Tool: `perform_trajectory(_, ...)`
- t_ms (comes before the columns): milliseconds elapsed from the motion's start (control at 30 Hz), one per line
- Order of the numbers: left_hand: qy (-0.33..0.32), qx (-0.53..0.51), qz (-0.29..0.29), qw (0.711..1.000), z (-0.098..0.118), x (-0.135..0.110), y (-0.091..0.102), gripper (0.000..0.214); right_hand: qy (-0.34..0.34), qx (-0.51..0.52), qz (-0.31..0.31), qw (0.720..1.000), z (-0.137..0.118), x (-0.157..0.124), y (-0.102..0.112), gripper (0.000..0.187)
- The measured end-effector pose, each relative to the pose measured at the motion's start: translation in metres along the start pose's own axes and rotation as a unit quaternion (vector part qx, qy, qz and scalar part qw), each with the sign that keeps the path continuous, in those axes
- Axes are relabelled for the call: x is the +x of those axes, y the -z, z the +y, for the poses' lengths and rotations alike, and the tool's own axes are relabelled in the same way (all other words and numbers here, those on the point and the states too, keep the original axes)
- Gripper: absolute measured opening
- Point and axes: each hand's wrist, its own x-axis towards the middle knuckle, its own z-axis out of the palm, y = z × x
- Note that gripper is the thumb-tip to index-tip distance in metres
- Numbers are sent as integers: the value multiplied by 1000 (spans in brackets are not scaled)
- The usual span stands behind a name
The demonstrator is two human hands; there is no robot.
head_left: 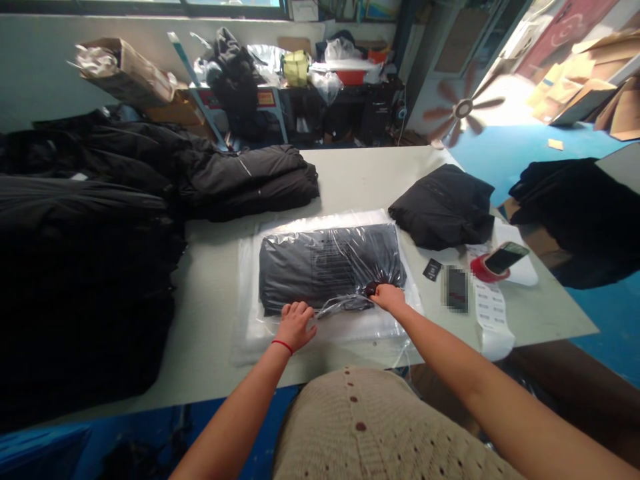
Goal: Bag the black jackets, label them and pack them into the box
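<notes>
Clear plastic (325, 330) already wraps a folded black coat (320, 270) near the front edge of the pale worktop (350, 173), the left hand (295, 327) lies half open on it, the right hand (389, 299) pinches the plastic, more black coats (85, 220) pile up at the left end, and cardboard (585, 97) lies by the blue floor (505, 157) far off.
</notes>
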Motion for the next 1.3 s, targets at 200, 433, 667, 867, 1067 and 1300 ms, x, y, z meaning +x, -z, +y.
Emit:
perform_trajectory(200, -78, -38, 23, 996, -19, -12, -4, 16, -4, 10, -5, 1000, 1, 1, 0, 33)
perform_trajectory(433, -159, -94, 111, 977, -33, -8, -8, 14, -8, 17, -10, 1000, 2, 2, -1, 31)
perform_trajectory(667, -110, -116, 88, 983, -35, 5, -7, 13, -8, 21, -14, 1000, 2, 2, 0, 32)
perform_trajectory(867, -10, -84, 59, 995, -34, 9, -5, 26, -5, 17, -14, 1000, 2, 3, -1, 34)
perform_trajectory(1067, -20, -51, 54, 997, -16, 7, -4, 21, -5, 29, -13, 999, 1, 5, -3, 32)
perform_trajectory(1300, -29, -58, 34, 997, -7, 16, -12, 17, -2, 31, -5, 999, 1, 9, -8, 30)
